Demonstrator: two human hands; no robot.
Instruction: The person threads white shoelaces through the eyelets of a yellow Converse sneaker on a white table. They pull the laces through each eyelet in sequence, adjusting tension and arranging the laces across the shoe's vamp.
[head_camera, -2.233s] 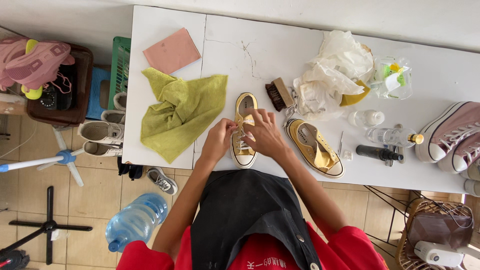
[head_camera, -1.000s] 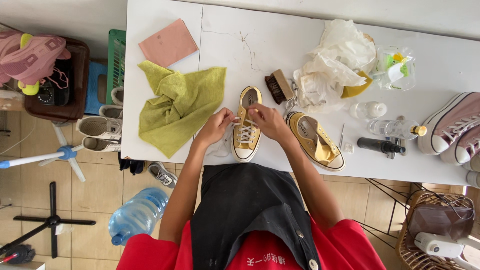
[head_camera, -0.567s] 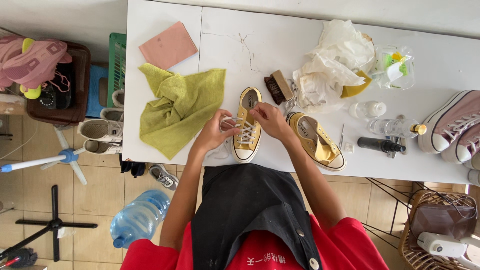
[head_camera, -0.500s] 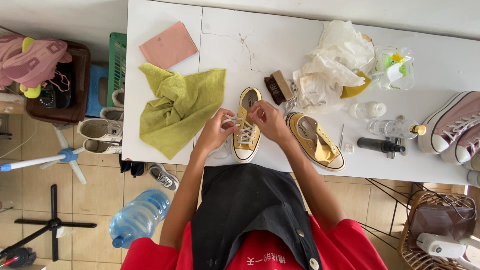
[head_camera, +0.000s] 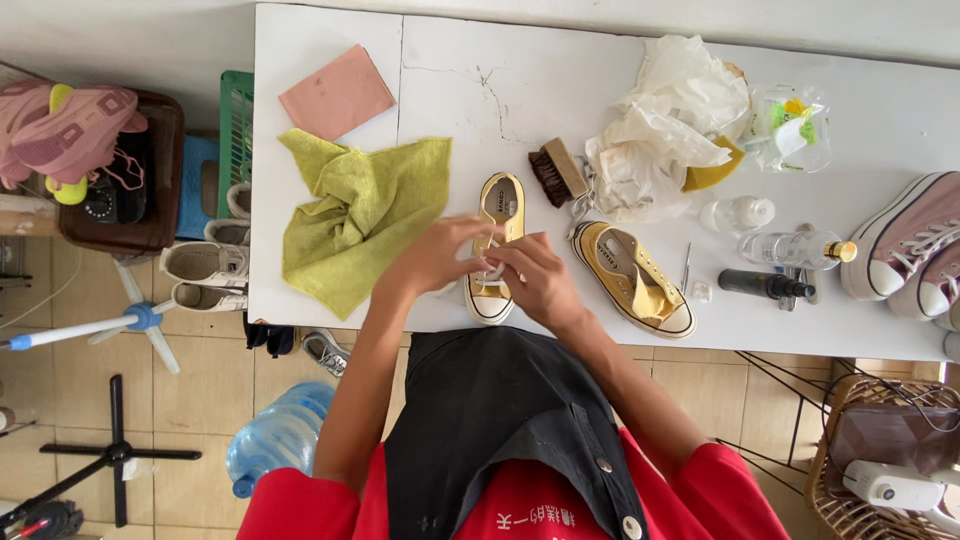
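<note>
Both hands meet over a yellow sneaker (head_camera: 497, 240) that lies toe-first toward the person at the near edge of the white counter (head_camera: 560, 90). The left hand (head_camera: 437, 255) comes in from 8 o'clock, fingers curled and pinched at the white laces over the shoe's middle. The right hand (head_camera: 535, 278) comes in from 4 o'clock, fingers bent and closed on the same laces, touching the left hand's fingertips. The shoe's heel opening, at 12 o'clock from the hands, shows clear; its toe cap peeks out below them.

At 3 o'clock from that shoe, just beside it, lies its mate (head_camera: 632, 278), tilted, with a yellow cloth stuffed in it. At 9 o'clock a crumpled green cloth (head_camera: 350, 215) spreads over the counter, near the left hand but apart from it. A pink pad (head_camera: 336, 92) lies at 11 o'clock, beyond the cloth. A brush (head_camera: 556, 172) with dark bristles sits at 1 o'clock, beside a heap of white paper (head_camera: 665, 125). Farther toward 3 o'clock are a clear bottle (head_camera: 795, 247) on its side and a black tube (head_camera: 765, 285). At the counter's right end rest pink sneakers (head_camera: 910, 245).

On the floor at 8 o'clock lies a blue water jug (head_camera: 280, 435), and at 9 o'clock stand white shoes (head_camera: 205, 265).
</note>
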